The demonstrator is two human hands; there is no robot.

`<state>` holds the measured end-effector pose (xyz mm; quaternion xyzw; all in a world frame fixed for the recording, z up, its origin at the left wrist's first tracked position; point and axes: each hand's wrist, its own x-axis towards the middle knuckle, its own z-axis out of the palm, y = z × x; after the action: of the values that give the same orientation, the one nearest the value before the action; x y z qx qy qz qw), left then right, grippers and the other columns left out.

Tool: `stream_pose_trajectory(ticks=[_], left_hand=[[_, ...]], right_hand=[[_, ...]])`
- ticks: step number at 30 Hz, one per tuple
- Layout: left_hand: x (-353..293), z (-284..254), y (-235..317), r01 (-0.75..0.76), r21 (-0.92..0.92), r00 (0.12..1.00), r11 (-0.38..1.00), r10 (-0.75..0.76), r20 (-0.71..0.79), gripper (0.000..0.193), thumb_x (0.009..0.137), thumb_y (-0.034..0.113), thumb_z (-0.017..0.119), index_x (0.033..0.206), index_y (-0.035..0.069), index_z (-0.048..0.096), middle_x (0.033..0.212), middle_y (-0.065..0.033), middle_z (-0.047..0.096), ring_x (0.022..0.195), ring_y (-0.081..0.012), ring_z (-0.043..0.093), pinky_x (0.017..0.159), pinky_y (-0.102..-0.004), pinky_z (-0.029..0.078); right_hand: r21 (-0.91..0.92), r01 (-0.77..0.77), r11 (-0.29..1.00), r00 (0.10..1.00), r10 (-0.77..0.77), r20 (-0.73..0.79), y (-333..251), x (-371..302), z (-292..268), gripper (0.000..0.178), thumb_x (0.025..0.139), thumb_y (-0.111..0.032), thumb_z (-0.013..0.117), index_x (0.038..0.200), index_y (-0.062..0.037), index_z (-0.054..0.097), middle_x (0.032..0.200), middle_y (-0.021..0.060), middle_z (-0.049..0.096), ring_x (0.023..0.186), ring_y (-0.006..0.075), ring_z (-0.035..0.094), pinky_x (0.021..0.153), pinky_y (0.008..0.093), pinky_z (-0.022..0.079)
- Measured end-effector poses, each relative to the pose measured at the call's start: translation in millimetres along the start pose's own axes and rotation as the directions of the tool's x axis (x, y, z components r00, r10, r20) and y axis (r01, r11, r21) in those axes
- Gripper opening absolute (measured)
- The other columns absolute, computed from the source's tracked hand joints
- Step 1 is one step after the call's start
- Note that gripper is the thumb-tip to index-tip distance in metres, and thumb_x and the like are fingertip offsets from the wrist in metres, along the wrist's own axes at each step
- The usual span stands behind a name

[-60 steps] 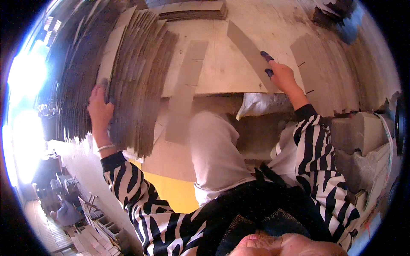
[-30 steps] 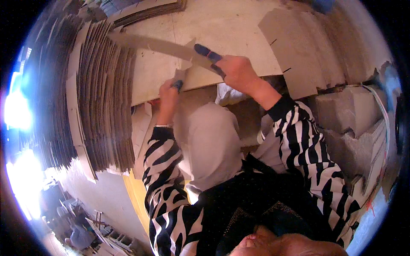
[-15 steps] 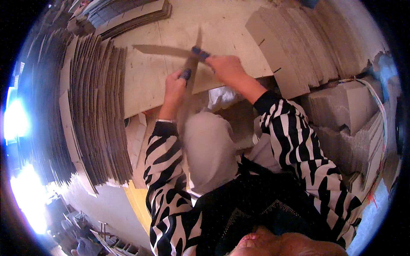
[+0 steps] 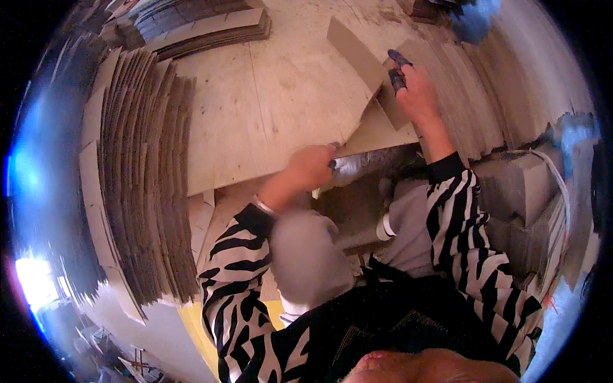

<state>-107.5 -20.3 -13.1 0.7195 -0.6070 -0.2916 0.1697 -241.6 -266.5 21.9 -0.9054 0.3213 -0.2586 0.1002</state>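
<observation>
My left hand (image 4: 310,167) is at the table's front edge, fingers closed at the near end of a thin brown cardboard piece (image 4: 361,121), seen nearly edge-on. My right hand (image 4: 416,92) is farther right, over the front of a row of stacked cardboard sheets (image 4: 456,96). Its fingers are stretched out and apart, two of them in dark finger covers; its thumb is hidden. Left of it, a flat cardboard strip (image 4: 354,54) slants across the wooden table (image 4: 255,115). Where these pieces meet or cross is hard to make out.
Tall rows of cardboard sheets (image 4: 140,179) stand along the left side. A flat cardboard pile (image 4: 214,32) lies at the far left of the table. More cardboard bundles (image 4: 504,185) sit at the lower right beside a pale cord (image 4: 559,169). My knee (image 4: 310,255) is below the table edge.
The crossed cardboard strips held between both hands have left the middle. My right hand has moved right to the stacked sheets. My left hand has moved right and nearer along the table edge.
</observation>
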Motion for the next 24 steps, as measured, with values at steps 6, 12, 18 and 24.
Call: stream_pose_trajectory(ticks=[6,12,18,24], left_hand=[[-9,-19,13,-0.099,-0.046,0.994,0.994,0.097,-0.05,0.051,0.084,0.016,0.058,0.131,0.002,0.047,0.105,-0.0237,0.063,0.098,-0.0391,0.062,0.084,-0.0435,0.049],[-22,-60,-66,-0.201,-0.57,0.893,0.797,-0.091,-0.442,0.029,0.09,0.009,0.052,0.117,-0.001,0.061,0.095,-0.0101,0.066,0.08,-0.0152,0.063,0.073,-0.0285,0.051],[-9,-34,-106,-0.1,-0.577,0.806,0.811,-0.274,-0.524,0.041,0.073,0.0,0.058,0.113,0.005,0.063,0.102,-0.0147,0.065,0.094,-0.0289,0.064,0.08,-0.0343,0.05],[-24,-34,-97,-0.134,-0.321,0.779,0.937,-0.101,-0.619,0.033,0.082,-0.003,0.056,0.113,0.005,0.063,0.09,-0.0135,0.063,0.077,-0.0224,0.065,0.067,-0.0306,0.051]], right_hand=[[0.565,-0.368,0.739,0.848,0.017,0.53,-56,76,22,0.036,0.093,-0.033,0.053,0.123,-0.0108,0.055,0.114,0.0025,0.064,0.097,0.0115,0.059,0.075,0.0285,0.046],[0.595,-0.61,0.523,0.742,0.112,0.661,-98,177,47,0.042,0.096,-0.042,0.049,0.125,-0.0113,0.052,0.113,0.0042,0.064,0.099,0.0134,0.06,0.08,0.0304,0.046],[0.814,-0.5,0.296,0.866,0.138,0.481,-130,245,87,0.037,0.097,-0.036,0.048,0.123,-0.0098,0.052,0.121,0.0092,0.061,0.108,0.0203,0.057,0.089,0.0376,0.046],[0.862,-0.506,0.041,0.861,0.086,0.502,-133,309,136,0.073,0.095,-0.051,0.049,0.151,-0.0213,0.015,0.154,0.0162,0.021,0.135,0.0318,0.032,0.092,0.0427,0.043]])
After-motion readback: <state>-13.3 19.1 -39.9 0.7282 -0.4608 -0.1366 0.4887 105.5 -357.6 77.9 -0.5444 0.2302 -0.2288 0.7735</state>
